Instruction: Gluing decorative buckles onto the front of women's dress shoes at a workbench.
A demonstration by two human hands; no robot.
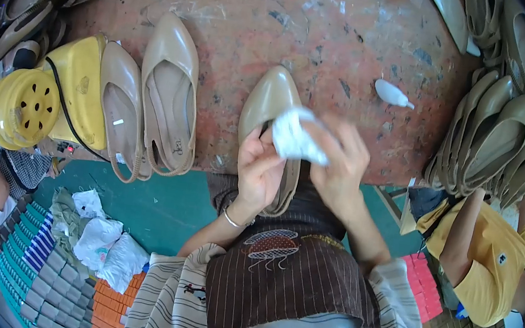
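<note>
While left hand [259,171] grips beige shoe [269,102], rt hand [339,167] pinches white cloth [294,136].

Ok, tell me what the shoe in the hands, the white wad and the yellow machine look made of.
Shoe: smooth beige leather or imitation, faint sheen; cannot tell which. White wad, held in both the left hand and the right hand: crumpled cloth or paper, matte, creased. Yellow machine: moulded plastic housing, glossy, vent holes.

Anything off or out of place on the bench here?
Nothing damaged or spilled. One small white teardrop-shaped piece lies alone on the worn red bench, apart from the stacked shoes. Both hands, left hand and right hand, hold white paper at a beige shoe.
</note>
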